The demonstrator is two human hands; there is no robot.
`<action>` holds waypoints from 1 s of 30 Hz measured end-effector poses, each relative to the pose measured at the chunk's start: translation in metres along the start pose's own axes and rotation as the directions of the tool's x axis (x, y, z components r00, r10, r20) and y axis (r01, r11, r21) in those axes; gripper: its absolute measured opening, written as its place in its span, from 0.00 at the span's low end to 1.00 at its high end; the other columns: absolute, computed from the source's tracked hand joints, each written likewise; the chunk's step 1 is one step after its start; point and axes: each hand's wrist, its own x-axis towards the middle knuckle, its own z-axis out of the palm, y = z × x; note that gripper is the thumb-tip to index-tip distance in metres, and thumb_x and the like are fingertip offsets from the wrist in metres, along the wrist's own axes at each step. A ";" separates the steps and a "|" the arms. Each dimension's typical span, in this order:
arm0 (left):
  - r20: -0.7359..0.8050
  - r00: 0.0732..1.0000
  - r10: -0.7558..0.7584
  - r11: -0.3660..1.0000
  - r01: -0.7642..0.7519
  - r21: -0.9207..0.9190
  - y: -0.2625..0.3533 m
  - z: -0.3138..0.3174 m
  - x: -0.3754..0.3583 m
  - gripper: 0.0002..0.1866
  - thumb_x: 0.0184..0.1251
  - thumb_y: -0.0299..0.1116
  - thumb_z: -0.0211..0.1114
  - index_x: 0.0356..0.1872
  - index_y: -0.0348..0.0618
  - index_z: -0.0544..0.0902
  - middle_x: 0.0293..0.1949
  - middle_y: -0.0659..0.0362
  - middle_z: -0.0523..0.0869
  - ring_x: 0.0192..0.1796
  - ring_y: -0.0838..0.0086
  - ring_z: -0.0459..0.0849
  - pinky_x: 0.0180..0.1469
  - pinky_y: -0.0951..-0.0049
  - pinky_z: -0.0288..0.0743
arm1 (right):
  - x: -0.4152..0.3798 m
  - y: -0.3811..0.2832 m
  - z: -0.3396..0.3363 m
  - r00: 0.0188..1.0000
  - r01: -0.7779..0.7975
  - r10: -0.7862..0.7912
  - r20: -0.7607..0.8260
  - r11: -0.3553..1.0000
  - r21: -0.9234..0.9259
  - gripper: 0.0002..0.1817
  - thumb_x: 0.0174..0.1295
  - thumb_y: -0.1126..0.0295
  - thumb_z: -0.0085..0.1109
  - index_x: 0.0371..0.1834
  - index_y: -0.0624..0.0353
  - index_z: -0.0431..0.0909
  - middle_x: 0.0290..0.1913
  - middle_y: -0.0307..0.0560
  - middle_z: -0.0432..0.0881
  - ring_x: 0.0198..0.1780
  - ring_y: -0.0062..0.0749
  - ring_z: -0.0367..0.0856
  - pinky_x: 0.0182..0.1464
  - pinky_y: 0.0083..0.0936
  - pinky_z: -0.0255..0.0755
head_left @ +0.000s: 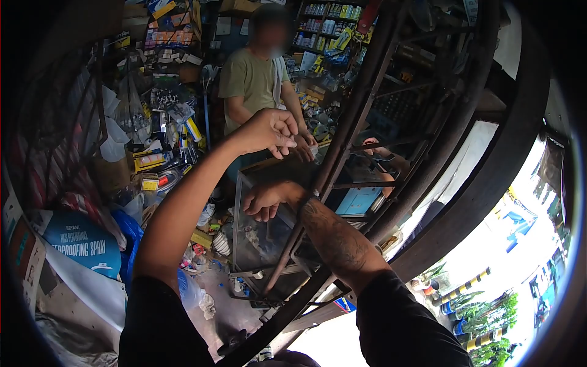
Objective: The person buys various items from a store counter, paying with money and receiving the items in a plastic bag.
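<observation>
A glass case (pixel 257 232) stands in the middle of the shop, with a metal frame (pixel 361 122) rising along its right side. Behind the case stands another person (pixel 254 79). Shelves of goods (pixel 330 24) lie behind that person. Packed goods (pixel 159 122) hang left of the case, above a spray poster (pixel 82 241).

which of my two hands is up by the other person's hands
Your left hand, raised with its fingers pinched together beside the other person's hands. Your right hand sits lower, curled against the glass counter.
</observation>
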 end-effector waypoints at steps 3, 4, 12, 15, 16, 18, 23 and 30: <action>0.005 1.000 -0.003 1.000 0.003 0.022 0.000 0.001 0.001 0.09 0.57 0.20 0.63 0.38 0.35 0.75 0.28 0.58 0.81 0.28 0.75 0.83 0.28 0.74 0.82 | 0.003 0.002 -0.001 1.000 0.025 -0.025 -0.002 0.999 0.020 0.22 0.60 0.57 0.58 0.53 0.57 0.71 0.36 0.42 0.80 0.33 0.27 0.81 0.35 0.26 0.77; 0.007 1.000 -0.003 1.000 0.003 0.028 0.000 0.001 0.001 0.09 0.57 0.20 0.63 0.38 0.35 0.75 0.29 0.57 0.82 0.27 0.75 0.83 0.28 0.74 0.82 | 0.004 0.003 -0.001 1.000 0.025 -0.025 -0.002 0.999 0.022 0.22 0.60 0.57 0.58 0.52 0.57 0.71 0.36 0.42 0.80 0.33 0.27 0.81 0.35 0.26 0.77; -0.001 1.000 -0.030 0.998 0.030 0.056 -0.001 0.004 0.000 0.09 0.58 0.21 0.63 0.40 0.34 0.75 0.29 0.57 0.82 0.26 0.75 0.83 0.25 0.76 0.81 | 0.005 0.003 -0.001 1.000 0.024 -0.024 -0.009 1.000 0.011 0.20 0.60 0.57 0.57 0.52 0.55 0.72 0.36 0.40 0.80 0.33 0.26 0.81 0.35 0.27 0.76; 0.002 1.000 -0.015 0.997 0.014 0.074 -0.003 0.007 0.000 0.10 0.58 0.22 0.63 0.39 0.33 0.75 0.26 0.57 0.80 0.24 0.74 0.82 0.23 0.75 0.80 | 0.008 0.003 -0.001 1.000 0.015 -0.015 -0.019 1.000 0.012 0.20 0.59 0.58 0.58 0.51 0.54 0.73 0.36 0.39 0.80 0.32 0.26 0.80 0.35 0.26 0.76; 0.004 1.000 -0.006 0.997 0.005 0.081 -0.005 0.008 0.000 0.10 0.58 0.23 0.63 0.39 0.33 0.74 0.24 0.57 0.79 0.23 0.74 0.82 0.22 0.74 0.79 | 0.007 0.003 -0.001 1.000 0.016 -0.016 -0.022 1.000 0.007 0.19 0.59 0.58 0.58 0.51 0.54 0.73 0.36 0.39 0.80 0.32 0.26 0.80 0.35 0.26 0.76; 0.005 1.000 -0.006 0.997 0.006 0.079 -0.008 0.010 0.000 0.10 0.58 0.23 0.64 0.39 0.33 0.74 0.24 0.58 0.79 0.22 0.74 0.82 0.21 0.75 0.79 | 0.006 0.002 -0.001 0.999 0.021 -0.021 -0.028 1.000 0.002 0.19 0.59 0.58 0.58 0.51 0.54 0.73 0.35 0.38 0.80 0.32 0.26 0.81 0.35 0.26 0.76; 0.003 1.000 -0.007 0.996 0.006 0.086 -0.012 0.013 0.000 0.11 0.57 0.24 0.65 0.39 0.32 0.74 0.24 0.59 0.77 0.21 0.75 0.81 0.20 0.76 0.77 | 0.005 0.000 0.000 0.999 0.020 -0.020 -0.025 1.000 0.004 0.19 0.59 0.59 0.58 0.51 0.54 0.73 0.35 0.38 0.80 0.32 0.26 0.81 0.35 0.26 0.76; 0.016 0.999 -0.027 0.994 0.025 0.108 -0.016 0.013 0.001 0.11 0.55 0.25 0.67 0.36 0.33 0.74 0.24 0.60 0.77 0.21 0.77 0.80 0.20 0.79 0.76 | 0.005 0.000 0.000 0.999 0.025 -0.025 -0.023 1.000 0.002 0.19 0.59 0.59 0.58 0.51 0.54 0.73 0.35 0.38 0.80 0.32 0.26 0.81 0.36 0.26 0.76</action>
